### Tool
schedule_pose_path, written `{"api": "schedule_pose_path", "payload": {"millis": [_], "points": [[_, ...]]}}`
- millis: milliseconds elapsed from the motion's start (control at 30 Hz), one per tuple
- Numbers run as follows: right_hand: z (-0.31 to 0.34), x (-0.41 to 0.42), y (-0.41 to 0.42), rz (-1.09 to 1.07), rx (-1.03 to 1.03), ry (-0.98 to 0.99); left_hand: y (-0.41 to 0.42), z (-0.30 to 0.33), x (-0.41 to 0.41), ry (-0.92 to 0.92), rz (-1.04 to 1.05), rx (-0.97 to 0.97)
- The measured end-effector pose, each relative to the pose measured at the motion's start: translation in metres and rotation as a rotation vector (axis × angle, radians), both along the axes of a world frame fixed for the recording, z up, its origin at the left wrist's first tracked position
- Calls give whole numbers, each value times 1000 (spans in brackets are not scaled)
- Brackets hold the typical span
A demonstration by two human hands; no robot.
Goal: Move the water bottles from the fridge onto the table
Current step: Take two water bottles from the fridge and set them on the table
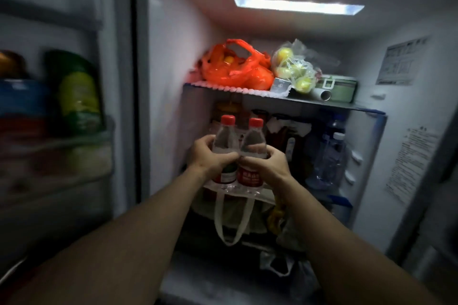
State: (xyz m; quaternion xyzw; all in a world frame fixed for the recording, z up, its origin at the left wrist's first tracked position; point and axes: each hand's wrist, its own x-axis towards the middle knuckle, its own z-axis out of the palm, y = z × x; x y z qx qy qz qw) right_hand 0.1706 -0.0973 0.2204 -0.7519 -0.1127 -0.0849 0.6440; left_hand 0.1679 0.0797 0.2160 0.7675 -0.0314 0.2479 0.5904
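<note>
Both hands, left [210, 156] and right [269, 163], each grip a red-capped, red-labelled bottle [224, 141] [252, 146]; label writing unreadable.

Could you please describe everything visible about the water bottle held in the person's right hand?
The right-hand bottle is clear plastic with a red screw cap and a red label round its lower body, whose print is too small to read. It stands upright, cap on, in front of the fridge's middle shelf. The right hand grips its middle, fingers curled round it. It sits right beside the matching left-hand bottle; whether its base rests on the shelf cannot be told.
</note>
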Motion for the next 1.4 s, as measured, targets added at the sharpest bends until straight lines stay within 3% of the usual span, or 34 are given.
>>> {"api": "schedule_pose_path", "payload": {"millis": [167,267,533,800,1067,1400], "points": [[-4,-100,35,344,50,-44,42,0,-145,-43,131,41],[-20,-158,66,566,40,-19,73,-11,-238,34,246,18],[-43,-311,209,1110,-198,69,187,-47,-473,256,394,-138],[-66,-425,422,1263,-254,49,346,-80,-637,230,949,-213],[-100,-482,663,1284,-190,73,554,-100,-684,288,1168,-105],[-124,-430,883,1219,-181,94,761,-127,-598,341,1043,-124]]}}
